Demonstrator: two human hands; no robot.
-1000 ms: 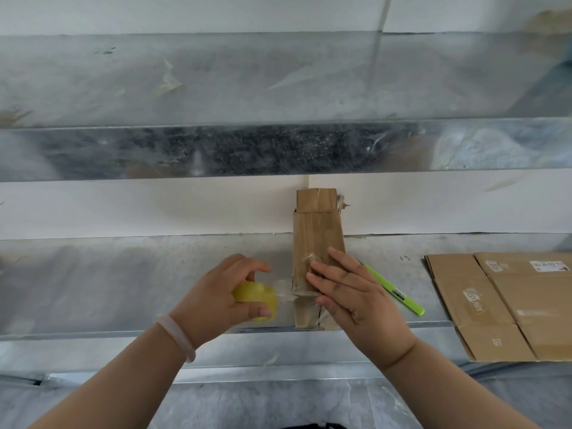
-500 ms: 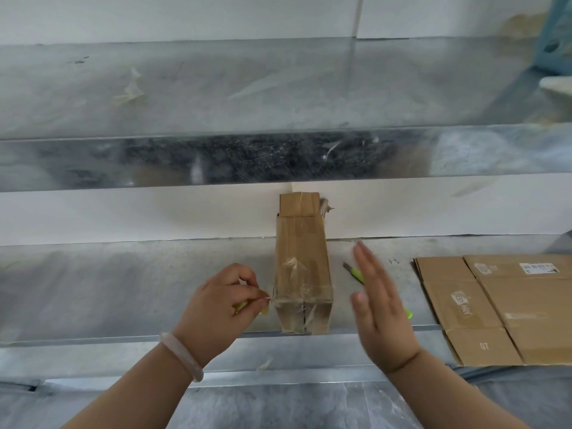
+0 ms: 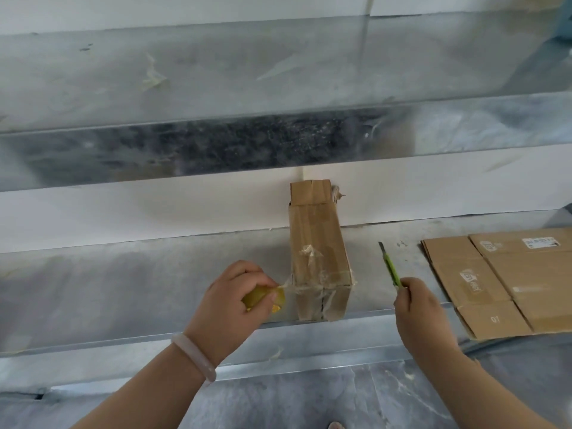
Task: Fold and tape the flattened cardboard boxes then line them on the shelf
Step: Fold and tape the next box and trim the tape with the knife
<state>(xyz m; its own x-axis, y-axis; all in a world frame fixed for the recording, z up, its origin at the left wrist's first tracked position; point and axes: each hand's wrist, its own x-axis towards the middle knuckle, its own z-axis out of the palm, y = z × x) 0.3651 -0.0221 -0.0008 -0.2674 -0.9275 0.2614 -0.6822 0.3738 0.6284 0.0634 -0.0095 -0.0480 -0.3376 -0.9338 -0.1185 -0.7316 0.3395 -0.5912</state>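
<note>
A narrow folded cardboard box [image 3: 315, 249] lies on the metal shelf [image 3: 139, 280], its near end wrapped in clear tape. My left hand [image 3: 235, 305] grips a yellow tape roll [image 3: 263, 297] just left of the box. A strip of tape stretches from the roll to the box's near left corner. My right hand [image 3: 418, 308] holds the near end of a green utility knife [image 3: 390, 267] to the right of the box, with the blade pointing away from me.
A stack of flattened cardboard boxes [image 3: 501, 280] lies on the shelf at the right. An upper metal shelf [image 3: 216, 144] runs across above, with scraps of old tape on it. A white wall stands behind the box.
My right hand left the top of the box, moved right and picked up the green knife from the shelf. My left hand still holds the tape roll, with the strip stretched to the box.
</note>
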